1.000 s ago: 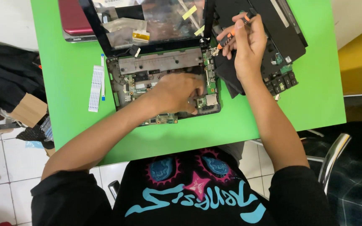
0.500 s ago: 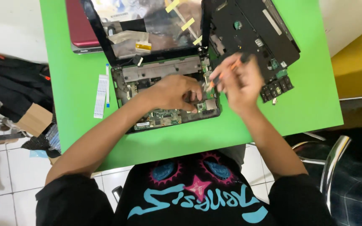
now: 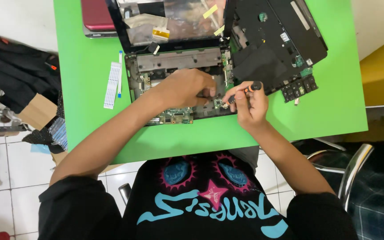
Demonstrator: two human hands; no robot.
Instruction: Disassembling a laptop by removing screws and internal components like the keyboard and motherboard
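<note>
A bright green surface [image 3: 90, 89] carries everything, with the person seated at its near edge. An opened laptop base [image 3: 178, 86] lies near the middle of the surface, its cover off and the circuit board bare; its hinged screen panel [image 3: 170, 20] runs to the far edge. Touching it on the right, toward the far right corner, a black laptop cover [image 3: 276, 40] lies tilted. A dark red closed laptop [image 3: 96, 18] sits at the far edge, left of the screen panel. Toward the left edge, a white ribbon cable [image 3: 111, 85] lies flat, with a thin blue-tipped strip [image 3: 120, 73] just beside it.

The left hand [image 3: 187, 89] rests palm-down on the bare board, fingers curled and pressing on the parts; whether it grips anything cannot be told. The right hand [image 3: 250, 104], at the base's right edge, is closed around a small screwdriver [image 3: 243, 92] with an orange and black handle, its tip pointing down into the board's near right corner.
</note>
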